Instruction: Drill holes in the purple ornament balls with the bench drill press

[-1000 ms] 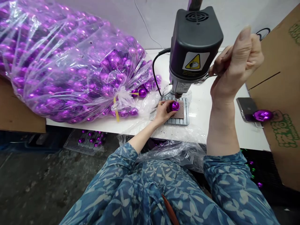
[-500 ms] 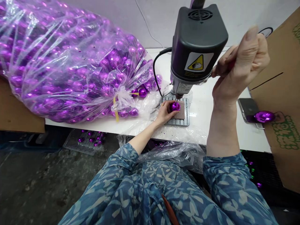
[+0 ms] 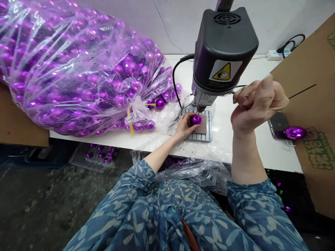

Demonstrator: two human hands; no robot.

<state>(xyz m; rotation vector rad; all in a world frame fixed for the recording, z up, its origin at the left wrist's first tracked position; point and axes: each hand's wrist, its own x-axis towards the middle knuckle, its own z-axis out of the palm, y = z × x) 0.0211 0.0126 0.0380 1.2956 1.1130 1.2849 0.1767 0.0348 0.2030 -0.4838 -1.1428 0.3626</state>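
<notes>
A black bench drill press (image 3: pixel 225 52) stands on the white table (image 3: pixel 251 153). My left hand (image 3: pixel 184 127) pinches a shiny purple ball (image 3: pixel 195 119) on the small brown block of the metal base plate (image 3: pixel 206 134), right under the drill bit. My right hand (image 3: pixel 255 104) is closed in a fist round the press's thin metal lever at the machine's right side, thumb up.
A huge clear plastic bag (image 3: pixel 73 69) stuffed with purple balls fills the table's left half. A phone (image 3: pixel 278 123) with another purple ball (image 3: pixel 295 132) lies at the right beside a cardboard box (image 3: pixel 314 115). A plastic tray of balls (image 3: pixel 98 157) lies on the floor.
My right hand has pulled the lever down, dropping from level with the motor head to below it. The left hand still holds the ball under the bit.
</notes>
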